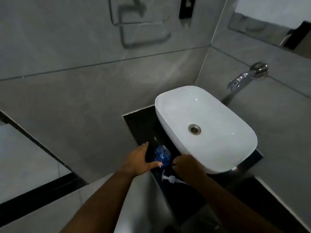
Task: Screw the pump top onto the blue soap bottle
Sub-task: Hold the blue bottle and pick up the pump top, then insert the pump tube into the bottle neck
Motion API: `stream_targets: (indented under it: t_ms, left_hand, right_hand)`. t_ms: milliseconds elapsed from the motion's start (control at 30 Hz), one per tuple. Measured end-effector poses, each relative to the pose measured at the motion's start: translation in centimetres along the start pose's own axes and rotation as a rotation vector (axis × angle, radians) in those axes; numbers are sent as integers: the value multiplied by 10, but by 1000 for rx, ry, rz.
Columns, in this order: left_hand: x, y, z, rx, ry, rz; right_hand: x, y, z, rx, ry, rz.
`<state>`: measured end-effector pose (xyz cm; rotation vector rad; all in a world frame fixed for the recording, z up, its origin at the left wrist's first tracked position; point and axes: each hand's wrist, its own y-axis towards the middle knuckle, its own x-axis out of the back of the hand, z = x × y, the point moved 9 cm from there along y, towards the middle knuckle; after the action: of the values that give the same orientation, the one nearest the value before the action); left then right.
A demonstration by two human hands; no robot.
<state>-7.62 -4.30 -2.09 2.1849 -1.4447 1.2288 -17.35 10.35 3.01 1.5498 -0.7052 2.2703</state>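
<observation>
Blue and translucent, the soap bottle [162,155] stands on the black bench [141,122] in the head view, just left of the white basin [207,115] and close to its near-left corner. The left hand [137,163] is spread wide around the bottle's left side, fingers reaching past it and the thumb [155,164] stretched across in front; whether the palm actually presses the bottle I cannot tell. The right hand [186,166] sits just right of the bottle with its fingers curled in loosely, against the basin's lower edge, and nothing can be seen held in it. The white pump top [170,179] lies on its side on the bench, near the front edge, below and between the 2 hands, apart from the bottle. A chrome tap [242,79] juts from the grey tiled wall [75,47] above the basin.
</observation>
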Motion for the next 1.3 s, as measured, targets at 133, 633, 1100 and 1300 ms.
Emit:
stream_targets:
  t_ms: [133, 633, 1100, 1300]
  left_hand:
    - [-10, 6, -9, -45, -85, -15]
    - [-22, 23, -10, -65, -7, 12]
    - [-20, 25, -25, -193, 191, -37]
    - [-20, 33, -32, -239, 261, -79]
  right_hand:
    - [-37, -1, -4, -9, -72, 138]
    - [-41, 4, -13, -58, 65, 27]
    - [123, -10, 2, 12, 569, -566]
    - [125, -1, 16, 99, 621, -585]
